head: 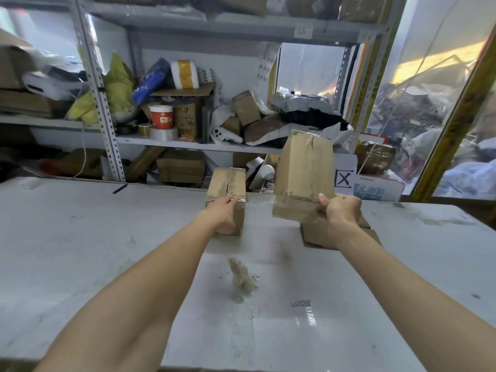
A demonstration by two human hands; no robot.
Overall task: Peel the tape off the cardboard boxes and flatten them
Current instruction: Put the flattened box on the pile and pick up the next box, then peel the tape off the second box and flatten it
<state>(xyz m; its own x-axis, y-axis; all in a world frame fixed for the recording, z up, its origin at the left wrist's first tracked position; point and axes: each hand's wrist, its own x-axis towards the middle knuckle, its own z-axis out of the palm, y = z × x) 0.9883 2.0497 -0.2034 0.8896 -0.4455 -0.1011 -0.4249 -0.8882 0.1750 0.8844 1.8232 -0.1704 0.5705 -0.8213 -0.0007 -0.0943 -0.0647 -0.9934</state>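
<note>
Cardboard box [303,170] clamped upright in right grip [341,210], probably bound for flat pile [316,234]; left grip [224,213] curled over taped box [228,183], steadying.

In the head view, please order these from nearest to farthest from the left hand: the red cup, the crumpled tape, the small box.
1. small box, held by the left hand itself.
2. crumpled tape, on the table, nearer the person.
3. red cup, far back on the shelf.
</note>
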